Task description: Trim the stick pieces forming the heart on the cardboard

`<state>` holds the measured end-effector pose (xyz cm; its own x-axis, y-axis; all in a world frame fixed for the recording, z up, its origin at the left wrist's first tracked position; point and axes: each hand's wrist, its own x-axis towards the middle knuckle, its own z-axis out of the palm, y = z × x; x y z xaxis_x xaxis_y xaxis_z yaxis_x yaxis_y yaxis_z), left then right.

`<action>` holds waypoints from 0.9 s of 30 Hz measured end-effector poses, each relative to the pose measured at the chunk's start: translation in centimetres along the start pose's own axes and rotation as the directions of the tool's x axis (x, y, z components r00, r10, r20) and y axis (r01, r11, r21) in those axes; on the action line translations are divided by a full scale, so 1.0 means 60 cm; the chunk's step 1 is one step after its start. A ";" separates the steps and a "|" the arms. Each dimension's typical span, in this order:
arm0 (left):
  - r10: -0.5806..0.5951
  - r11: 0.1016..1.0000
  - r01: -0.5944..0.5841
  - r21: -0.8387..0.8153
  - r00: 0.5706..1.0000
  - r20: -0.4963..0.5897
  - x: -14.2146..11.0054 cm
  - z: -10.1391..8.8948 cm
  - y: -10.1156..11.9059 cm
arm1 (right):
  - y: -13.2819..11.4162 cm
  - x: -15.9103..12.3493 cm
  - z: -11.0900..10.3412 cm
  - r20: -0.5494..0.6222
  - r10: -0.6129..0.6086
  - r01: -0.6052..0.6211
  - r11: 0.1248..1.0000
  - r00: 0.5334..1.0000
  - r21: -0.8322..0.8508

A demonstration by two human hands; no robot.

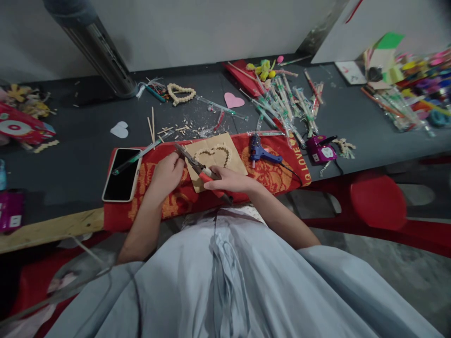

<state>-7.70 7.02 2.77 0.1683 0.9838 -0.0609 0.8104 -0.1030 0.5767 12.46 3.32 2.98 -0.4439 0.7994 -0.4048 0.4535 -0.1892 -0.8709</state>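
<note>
My right hand [230, 180] grips a pair of pliers [190, 158] with red handles, their long metal jaws pointing to the upper left. Beside the jaws is my left hand [168, 171], its fingers curled together; whatever they may pinch is too small to make out. Under the pliers lies a square brown card [239, 167] bearing a heart outline [228, 154] made of small pale pieces. Card and hands are over a red patterned towel [158, 206]. To the right on the towel rests a blue glue gun [262, 154].
A phone [120, 180] lies left, a wrapped stick across it. Beyond the towel are loose sticks [151, 126], cut bits [181, 127], a pale heart frame [181, 95] and a pink paper heart [233, 100]. Wrapped sticks [282, 101] and a purple box [321, 149] stand right. A red stool [378, 202] is below.
</note>
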 end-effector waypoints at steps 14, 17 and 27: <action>0.007 1.000 -0.007 -0.023 1.000 -0.006 -0.001 -0.004 0.001 | 0.000 -0.002 -0.009 0.074 -0.009 0.016 0.996 0.997 -0.086; 0.005 1.000 -0.005 -0.012 1.000 0.000 -0.001 -0.004 0.000 | -0.003 -0.002 -0.010 0.085 -0.012 0.021 0.994 0.996 -0.104; -0.051 0.917 0.067 -0.394 0.997 0.052 0.000 -0.001 -0.004 | -0.002 -0.004 -0.011 0.081 -0.030 0.040 0.991 0.996 -0.129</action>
<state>-7.95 7.03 2.68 0.1553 0.9790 -0.1323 0.5330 0.0297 0.8456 13.00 3.54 3.35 -0.5185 0.7556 -0.4002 0.5316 -0.0818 -0.8430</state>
